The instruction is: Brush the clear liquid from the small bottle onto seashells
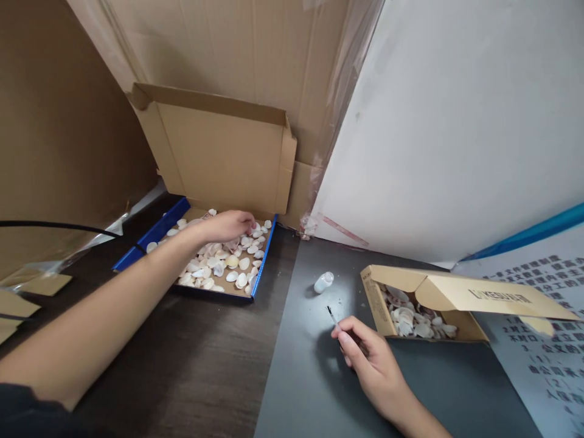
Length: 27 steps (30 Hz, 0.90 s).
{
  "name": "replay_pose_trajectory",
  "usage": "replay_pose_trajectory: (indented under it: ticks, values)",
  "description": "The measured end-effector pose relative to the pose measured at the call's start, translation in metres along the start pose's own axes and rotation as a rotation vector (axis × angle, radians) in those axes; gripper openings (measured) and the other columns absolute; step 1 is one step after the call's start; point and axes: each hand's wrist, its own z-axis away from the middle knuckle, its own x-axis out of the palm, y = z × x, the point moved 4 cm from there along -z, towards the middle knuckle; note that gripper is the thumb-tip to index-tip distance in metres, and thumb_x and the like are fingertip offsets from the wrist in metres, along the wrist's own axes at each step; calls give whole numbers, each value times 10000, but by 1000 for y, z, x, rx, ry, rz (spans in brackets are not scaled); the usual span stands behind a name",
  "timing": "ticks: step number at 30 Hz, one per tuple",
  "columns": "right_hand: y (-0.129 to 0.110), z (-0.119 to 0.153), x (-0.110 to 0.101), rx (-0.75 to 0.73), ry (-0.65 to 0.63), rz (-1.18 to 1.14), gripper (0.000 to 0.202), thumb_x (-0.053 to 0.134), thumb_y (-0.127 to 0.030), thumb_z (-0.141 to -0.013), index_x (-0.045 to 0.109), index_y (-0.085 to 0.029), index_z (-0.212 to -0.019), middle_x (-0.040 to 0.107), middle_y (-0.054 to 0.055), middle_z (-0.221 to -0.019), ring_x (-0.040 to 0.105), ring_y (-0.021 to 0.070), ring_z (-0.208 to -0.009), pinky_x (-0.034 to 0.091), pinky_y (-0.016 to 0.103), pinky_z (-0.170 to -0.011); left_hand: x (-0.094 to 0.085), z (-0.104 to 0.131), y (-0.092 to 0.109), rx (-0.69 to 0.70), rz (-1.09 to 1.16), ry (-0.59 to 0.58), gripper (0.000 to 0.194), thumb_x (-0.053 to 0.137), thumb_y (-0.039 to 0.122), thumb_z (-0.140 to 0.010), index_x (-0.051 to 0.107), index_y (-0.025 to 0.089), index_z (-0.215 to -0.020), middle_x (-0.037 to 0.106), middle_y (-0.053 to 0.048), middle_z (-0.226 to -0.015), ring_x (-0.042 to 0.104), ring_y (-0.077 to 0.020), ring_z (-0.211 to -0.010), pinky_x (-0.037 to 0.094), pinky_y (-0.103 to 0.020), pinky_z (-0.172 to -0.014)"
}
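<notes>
My left hand [230,226] reaches into the far right part of an open blue-edged cardboard box [255,283], over many loose seashells [232,261]. Its fingers curl down together among the shells; whatever they pinch is hidden. In my right hand [371,365] is a thin small brush [334,317], gripped between thumb and fingers, its dark bristle tip pointing up and to the left. Just beyond the brush tip stands a small clear bottle [323,282] with whitish contents, on the grey surface.
A smaller cardboard box [381,304] with its lid part-way up holds more shells [413,319] on the right. Cardboard panels [237,48] and a white board [433,121] rise behind. A black cable [59,225] crosses at left. Printed paper [538,359] lies far right.
</notes>
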Motion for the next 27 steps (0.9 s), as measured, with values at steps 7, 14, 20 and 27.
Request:
replay_pose_trajectory:
  ticks: [7,14,20,27]
  values:
    - [0,-1,-1,-6,-27,-3,362,450,-472,-1025,611,-201,-847,554,-13,-712,482,121,-586,408,224,-561,3,9,5,57,-231,-42,346,473,208,-792,641,149,-1089,697,-143,-1102,644,-273,-988,484,-355,-844]
    - [-3,0,-2,-5,-33,4,376,446,-482,-1022,613,-200,-838,551,-13,-704,478,120,-581,406,220,-555,10,2,6,68,-401,3,494,487,277,-837,579,141,-1302,621,-169,-1313,569,-333,-1224,436,-428,-1028]
    - [-2,1,-2,10,-38,11,370,448,-477,-1020,617,-204,-836,553,-12,-694,486,125,-586,412,219,-555,14,-11,6,55,-385,85,420,485,323,-874,611,170,-1244,654,-149,-1283,599,-309,-1187,459,-385,-983]
    - [-2,1,-3,12,-35,8,359,450,-467,-1021,625,-207,-846,574,-6,-712,501,127,-592,418,217,-559,0,-15,4,-73,-250,180,297,424,340,-909,660,173,-976,719,-132,-1024,670,-282,-939,479,-339,-761]
